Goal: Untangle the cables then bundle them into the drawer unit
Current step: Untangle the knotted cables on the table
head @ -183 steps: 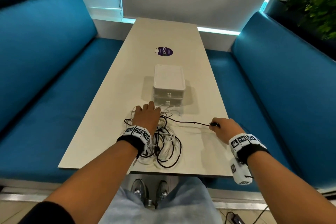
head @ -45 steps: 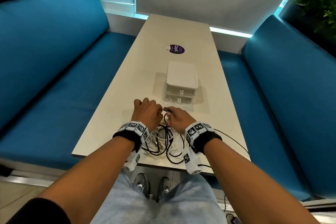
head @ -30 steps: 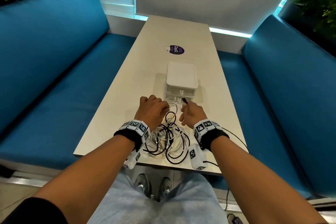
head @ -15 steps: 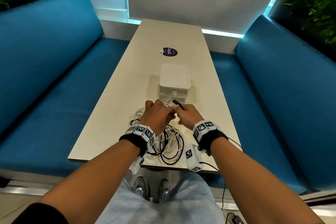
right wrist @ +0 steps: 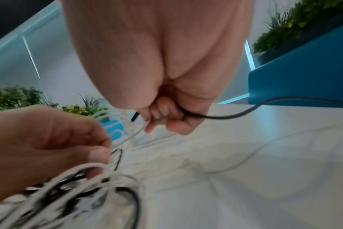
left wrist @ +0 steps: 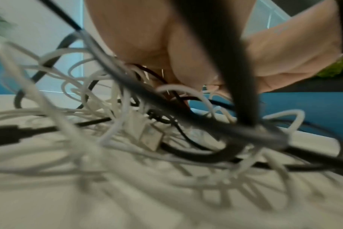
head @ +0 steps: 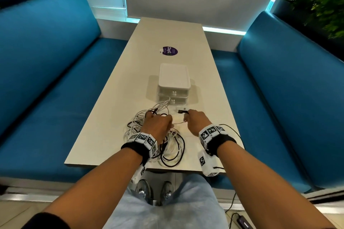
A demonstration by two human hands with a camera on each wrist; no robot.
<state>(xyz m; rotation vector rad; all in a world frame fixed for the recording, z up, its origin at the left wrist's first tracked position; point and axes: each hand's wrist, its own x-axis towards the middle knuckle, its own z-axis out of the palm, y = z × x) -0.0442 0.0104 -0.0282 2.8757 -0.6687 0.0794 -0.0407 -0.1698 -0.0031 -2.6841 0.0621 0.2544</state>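
Surface: a long pale tabletop (head: 167,35), which runs away from the person toward a white wall with a lit blue strip at its foot.
Room: blue upholstered benches (head: 46,65) stand along both long sides; green plants (head: 316,0) are behind the backrests.
Edges: the near edge of the tabletop lies just under the wrists. The tangle of cables (head: 167,147) reaches almost to this edge.
Open room: bare tabletop lies to the left of the tangle and beyond the purple sticker (head: 169,51) at the far part.
Drawer unit: the white drawer unit (head: 174,83) stands in the middle, just beyond the hands, both drawers closed; white cable loops touch its lower front.
Left grip: the left hand (head: 158,124) is curled, its fingers hold strands of the tangle.
Right grip: the right hand (head: 197,121) is closed around a black cable (right wrist: 235,115), whose plug (head: 181,111) sticks out toward the drawer unit.
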